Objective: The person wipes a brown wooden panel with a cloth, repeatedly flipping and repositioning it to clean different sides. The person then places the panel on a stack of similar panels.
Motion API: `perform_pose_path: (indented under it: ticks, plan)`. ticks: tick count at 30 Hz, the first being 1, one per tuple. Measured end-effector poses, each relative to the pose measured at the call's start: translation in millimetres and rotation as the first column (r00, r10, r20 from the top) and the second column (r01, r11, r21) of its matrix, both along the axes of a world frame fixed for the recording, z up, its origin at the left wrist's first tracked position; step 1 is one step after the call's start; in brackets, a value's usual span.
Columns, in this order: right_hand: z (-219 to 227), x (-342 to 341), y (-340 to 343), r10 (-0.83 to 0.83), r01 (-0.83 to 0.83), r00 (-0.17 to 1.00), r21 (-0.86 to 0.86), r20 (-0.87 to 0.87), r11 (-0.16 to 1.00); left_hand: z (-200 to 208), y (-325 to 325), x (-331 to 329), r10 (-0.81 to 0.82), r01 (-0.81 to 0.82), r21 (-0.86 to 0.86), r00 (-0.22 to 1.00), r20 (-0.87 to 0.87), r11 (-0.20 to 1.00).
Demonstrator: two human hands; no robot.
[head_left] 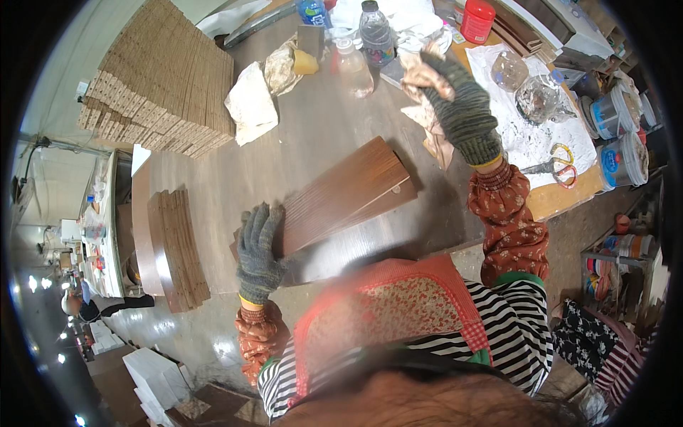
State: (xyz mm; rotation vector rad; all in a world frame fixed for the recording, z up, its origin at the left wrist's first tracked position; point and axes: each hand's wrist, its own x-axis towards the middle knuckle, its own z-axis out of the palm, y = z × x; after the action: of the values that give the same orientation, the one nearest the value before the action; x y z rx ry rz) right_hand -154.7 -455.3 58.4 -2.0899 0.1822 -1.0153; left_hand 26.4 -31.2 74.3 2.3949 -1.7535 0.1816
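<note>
My left hand (pixel 259 252), in a dark grey-green knit glove, lies against the left end of several stacked brown wood-grain boards (pixel 348 192). Its fingers are stretched out. The boards lie slanted on the table in front of me, their right ends slightly fanned. Farther off to the right, my right hand (pixel 462 110), gloved alike, is closed on a stained tan cloth (pixel 427 75) whose lower part hangs down to the tabletop. Next to that hand stand a small transparent bottle (pixel 354 71) and a dark-capped bottle (pixel 376 35).
A tall pile of boards (pixel 156 78) stands at the back left, a lower stack (pixel 178 245) at the left edge. Whitish rags (pixel 252 107) lie at the back. On the right are scissors (pixel 562 167), white paper (pixel 519 135), a red tub (pixel 477 21) and buckets (pixel 622 160).
</note>
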Motion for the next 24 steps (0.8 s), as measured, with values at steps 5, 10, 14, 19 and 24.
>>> perform_pose_path:
  ticks: [5, 10, 14, 19, 24]
  plan:
    - [48, 36, 75, 0.184, -0.328, 0.873, 0.265, 0.451, 0.907, -8, -25, -16, -0.35, -0.147, -0.61, 0.705, -0.617, 0.778]
    - [58, 77, 199, 0.287, -0.259, 0.953, -0.237, 0.093, 0.936, -64, -39, -26, -0.099, -0.343, -0.727, 0.866, -0.49, 0.595]
    - [48, 49, 150, 0.303, -0.352, 0.934, -0.345, -0.188, 0.87, -52, 4, -20, -0.064, -0.368, -0.708, 0.862, -0.502, 0.603]
    - [19, 46, 96, 0.083, -0.313, 0.794, -0.288, -0.602, 0.905, -10, 22, -17, -0.068, -0.812, -0.489, 0.495, -0.866, 0.32]
    - [14, 79, 137, 0.016, -0.458, 0.642, -0.368, -0.766, 0.809, -26, -13, -33, 0.2, -0.619, -0.471, 0.714, -0.671, 0.628]
